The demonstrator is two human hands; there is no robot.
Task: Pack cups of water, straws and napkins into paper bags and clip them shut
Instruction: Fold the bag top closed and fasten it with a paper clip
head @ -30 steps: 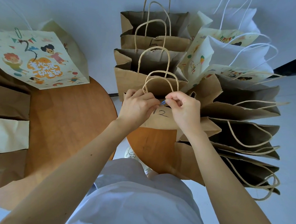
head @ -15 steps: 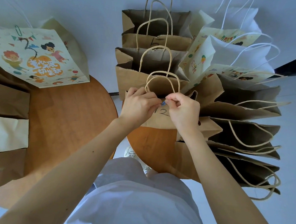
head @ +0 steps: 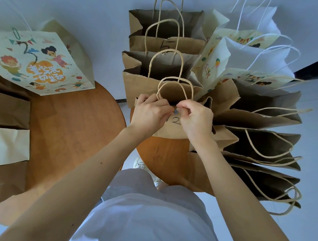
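Gripping the top edge of a brown paper bag [head: 172, 129] marked 12: left hand [head: 151, 115], fingers curling over the rim. Pinching a small blue clip [head: 175, 112] at that same rim: right hand [head: 196, 120], thumb and fingertips closing on it. The bag is standing at the near edge of a round wooden table [head: 163, 158], with other brown bags [head: 138, 85] crowding behind and beside it.
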